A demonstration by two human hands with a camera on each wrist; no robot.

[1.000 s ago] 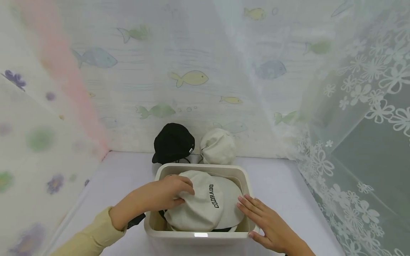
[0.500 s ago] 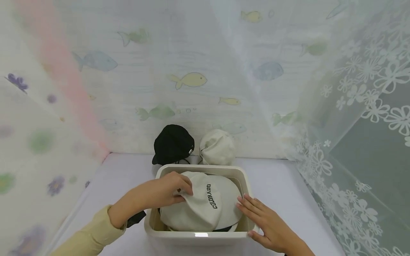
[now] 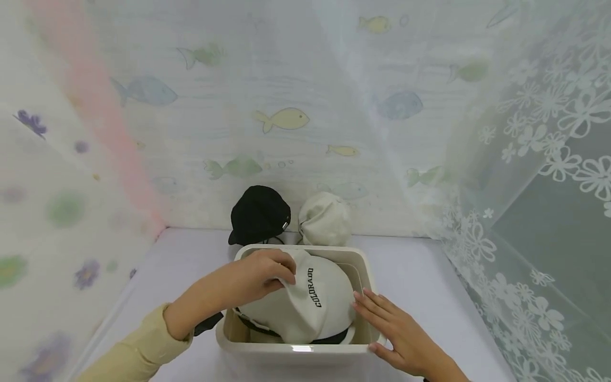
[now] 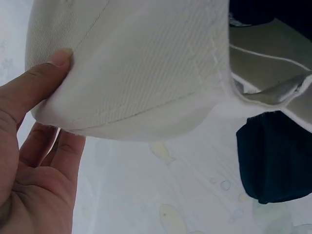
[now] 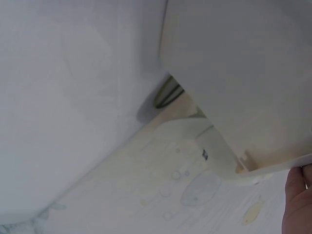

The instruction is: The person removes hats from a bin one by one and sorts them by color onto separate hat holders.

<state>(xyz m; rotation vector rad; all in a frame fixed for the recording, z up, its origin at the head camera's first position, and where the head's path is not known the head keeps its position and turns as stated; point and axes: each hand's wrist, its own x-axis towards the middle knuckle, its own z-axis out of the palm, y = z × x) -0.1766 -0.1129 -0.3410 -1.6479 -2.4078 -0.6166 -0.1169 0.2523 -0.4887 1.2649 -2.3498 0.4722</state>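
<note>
An off-white cap with COLORADO lettering (image 3: 296, 313) lies partly raised in a white plastic bin (image 3: 267, 348). My left hand (image 3: 269, 273) pinches the cap's fabric on its left side. In the left wrist view, the thumb lies on the cap's outer cloth (image 4: 141, 63) and the other fingers go behind its edge. A dark strip shows under the cap's front edge; what it belongs to is partly hidden. My right hand (image 3: 401, 331) rests with straight fingers on the bin's right rim. The right wrist view shows that hand (image 5: 298, 204) beside the bin's wall (image 5: 239, 73).
Behind the bin, a black cap (image 3: 258, 215) and another off-white cap (image 3: 325, 218) sit side by side on the white tabletop (image 3: 410, 276). A fish-patterned curtain (image 3: 286, 69) stands behind them. Sheer flowered fabric (image 3: 539, 254) hangs at right.
My left hand has lifted the cap's left side up and slightly toward the back of the bin, uncovering more of the bin's front interior. My right hand stays in place.
</note>
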